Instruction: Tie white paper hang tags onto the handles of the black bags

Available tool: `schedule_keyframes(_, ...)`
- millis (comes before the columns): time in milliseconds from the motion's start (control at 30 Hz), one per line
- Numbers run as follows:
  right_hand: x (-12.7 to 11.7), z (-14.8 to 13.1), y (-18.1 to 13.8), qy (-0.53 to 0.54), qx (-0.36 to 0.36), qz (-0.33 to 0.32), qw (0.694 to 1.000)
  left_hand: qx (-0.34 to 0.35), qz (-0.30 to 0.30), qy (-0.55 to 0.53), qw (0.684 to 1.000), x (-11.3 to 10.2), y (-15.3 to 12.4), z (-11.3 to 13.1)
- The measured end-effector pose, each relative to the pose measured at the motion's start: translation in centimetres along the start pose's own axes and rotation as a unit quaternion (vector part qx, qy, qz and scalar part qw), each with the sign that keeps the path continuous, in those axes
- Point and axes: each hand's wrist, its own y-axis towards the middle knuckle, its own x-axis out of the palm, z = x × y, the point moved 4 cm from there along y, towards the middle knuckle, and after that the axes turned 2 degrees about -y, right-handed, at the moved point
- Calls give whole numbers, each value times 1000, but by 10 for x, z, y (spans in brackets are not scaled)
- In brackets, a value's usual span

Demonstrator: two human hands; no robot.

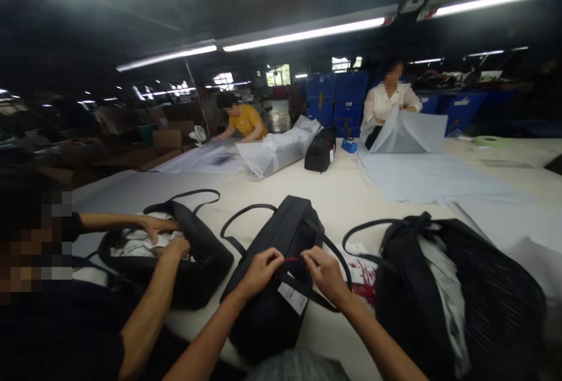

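Note:
A black duffel bag (263, 311) lies lengthwise on the pale table before me, its handles looped to the sides. Over its top my left hand (263, 270) pinches one end of a short red cord (291, 259). The other end is between the fingertips of my right hand (325, 273), so the cord is stretched between both hands. Just below hangs a white tag (293, 294) with small print against the bag's side. To the right, next to the bag, a bunch of red cords (365, 278) lies on white paper.
An open black bag (500, 293) with pale stuffing stands at right. At left, a co-worker's hands (169, 237) reach into another black bag (206, 258). Across the table (338, 194) two people handle translucent sheets (276, 153); a closed black bag (319, 151) stands there.

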Motion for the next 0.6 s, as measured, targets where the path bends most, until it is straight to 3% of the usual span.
schedule_keyframes(67,-23,1,-17,66,79,127,987,-23,40,-42,998,-4,2,-4)
schedule_keyframes(133,-31,-2,-39,95,118,166,974,-40,60,-88,994,-6,4,-8)
schedule_keyframes(300,12,0,-86,49,150,-13,987,-73,47,-147,985,-5,6,-5)
schedule_keyframes(467,54,14,-80,-8,153,-37,987,-77,51,-154,984,-7,5,1)
schedule_keyframes(600,68,9,-62,-18,151,-31,988,-69,84,-179,978,-11,4,-6)
